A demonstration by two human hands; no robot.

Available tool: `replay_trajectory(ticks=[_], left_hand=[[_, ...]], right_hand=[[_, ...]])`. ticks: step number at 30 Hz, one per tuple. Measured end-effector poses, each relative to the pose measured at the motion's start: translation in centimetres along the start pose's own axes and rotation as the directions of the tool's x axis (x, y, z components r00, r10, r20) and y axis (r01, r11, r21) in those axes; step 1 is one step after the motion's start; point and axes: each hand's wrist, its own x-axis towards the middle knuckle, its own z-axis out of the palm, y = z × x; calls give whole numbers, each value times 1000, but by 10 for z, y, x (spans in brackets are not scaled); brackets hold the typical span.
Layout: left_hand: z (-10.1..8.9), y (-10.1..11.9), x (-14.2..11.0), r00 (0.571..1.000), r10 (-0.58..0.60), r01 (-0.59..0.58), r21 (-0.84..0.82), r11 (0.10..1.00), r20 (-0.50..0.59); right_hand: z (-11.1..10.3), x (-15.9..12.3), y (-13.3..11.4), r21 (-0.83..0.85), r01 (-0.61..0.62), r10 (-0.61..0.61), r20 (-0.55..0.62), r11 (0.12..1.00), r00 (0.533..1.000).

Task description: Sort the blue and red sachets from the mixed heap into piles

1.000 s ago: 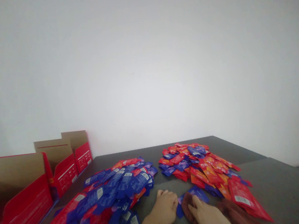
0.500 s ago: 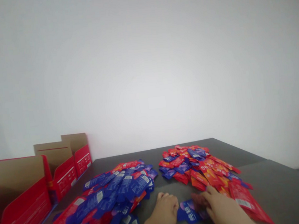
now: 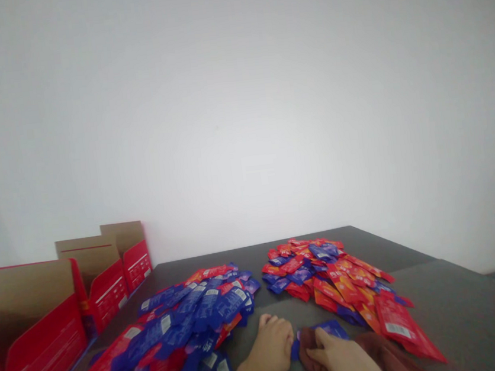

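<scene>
A blue packet [image 3: 335, 328] lies flat on the dark table, partly covered by a brown cloth [image 3: 309, 348]. My right hand [image 3: 346, 362] pinches this cloth between thumb and fingers and presses it over the packet; the rest of the cloth trails off to the right under the wrist. My left hand [image 3: 272, 346] is closed, knuckles up, at the packet's left edge. Its fingertips are hidden, but they appear to hold that edge. Beside it on the left is a heap of blue and red packets [image 3: 191, 317].
Another heap of red, orange and blue packets [image 3: 310, 264] lies behind my right hand. At its near end rests a larger red packet [image 3: 397, 323]. Open red cardboard boxes [image 3: 45, 333] stand in a row on the left. A white wall [image 3: 240, 121] rises behind the table [image 3: 443, 300].
My right hand drew back right with the cloth half a second ago, baring the packet's printed face. Now the cloth is over the packet again. My left hand has stayed put.
</scene>
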Motion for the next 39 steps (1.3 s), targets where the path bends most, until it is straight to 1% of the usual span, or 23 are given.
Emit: replay_trajectory(ticks=[2, 4, 7, 8, 9, 10, 11, 13, 15, 17, 18, 19, 20, 22, 24, 25, 27, 30, 33, 35, 36, 37, 39], left_hand=[[1, 0, 2, 999, 3, -4, -22, 1000, -44], [-1, 1, 5, 992, -17, 10, -52, 999, -128], [-13, 7, 8, 951, -62, 48, -54, 997, -302], [-18, 11, 7, 941, -36, 33, -16, 999, -336], [-24, 14, 6, 940, 23, -9, 44, 999, -341], [-29, 18, 4, 943, 111, -77, 118, 990, -313], [-33, 22, 2, 943, 209, -162, 192, 968, -258], [-38, 29, -2, 918, 373, -323, 295, 899, -133], [-38, 32, -4, 884, 464, -418, 341, 842, -60], [-34, 31, -4, 868, 495, -460, 334, 823, -24], [-31, 29, -3, 874, 486, -462, 301, 834, -8], [-28, 27, -2, 891, 454, -441, 246, 863, 3], [-24, 24, -1, 918, 396, -391, 172, 904, 5], [-17, 19, 1, 975, 222, -223, -2, 975, -9], [-11, 15, 1, 998, 63, -65, -143, 988, -20], [-10, 14, 1, 1000, 20, -23, -187, 982, -18], [-9, 14, 1, 1000, 3, -1, -237, 971, 9], [-11, 13, 1, 997, 4, 18, -277, 961, 79], [-10, 11, 2, 993, -16, 51, -296, 954, 120], [-8, 9, 3, 993, -25, 59, -299, 952, 118], [-7, 8, 3, 993, -27, 61, -300, 952, 117], [-6, 6, 4, 993, -25, 60, -302, 952, 118], [-4, 4, 5, 993, -12, 49, -309, 950, 120]], right_hand=[[2, -12, 16, -4, -41, 41, 17, 999, 999], [-2, -23, 35, -8, -93, 93, 10, 996, 996], [-21, -30, 60, -20, -229, 228, -29, 973, 973], [-30, -30, 66, -27, -272, 270, -63, 962, 961], [-39, -30, 70, -33, -305, 301, -99, 952, 948], [-47, -29, 72, -34, -327, 320, -141, 944, 937], [-54, -27, 73, -31, -336, 325, -187, 941, 927], [-60, -25, 71, -23, -324, 308, -254, 946, 917], [-57, -23, 65, -7, -274, 260, -288, 962, 922], [-44, -22, 58, 2, -205, 199, -255, 979, 946], [-37, -22, 54, 0, -174, 170, -203, 985, 964], [-29, -22, 51, -10, -149, 146, -143, 989, 979], [-23, -21, 47, -31, -137, 133, -86, 990, 987], [-15, -19, 39, -94, -137, 137, -5, 986, 991], [-14, -16, 30, -146, -139, 143, 12, 979, 990], [-16, -14, 25, -157, -129, 133, 16, 979, 991], [-20, -9, 14, -145, -69, 74, 29, 987, 997], [-26, -6, 1, -79, 75, -73, 27, 994, 997], [-24, -13, 3, -14, 173, -172, 37, 985, 984], [-20, -22, 16, -10, 163, -162, 57, 987, 985], [-17, -26, 25, -25, 132, -130, 51, 991, 990], [-14, -30, 35, -51, 84, -83, 33, 995, 996], [-9, -34, 52, -109, -59, 58, -12, 992, 998]])
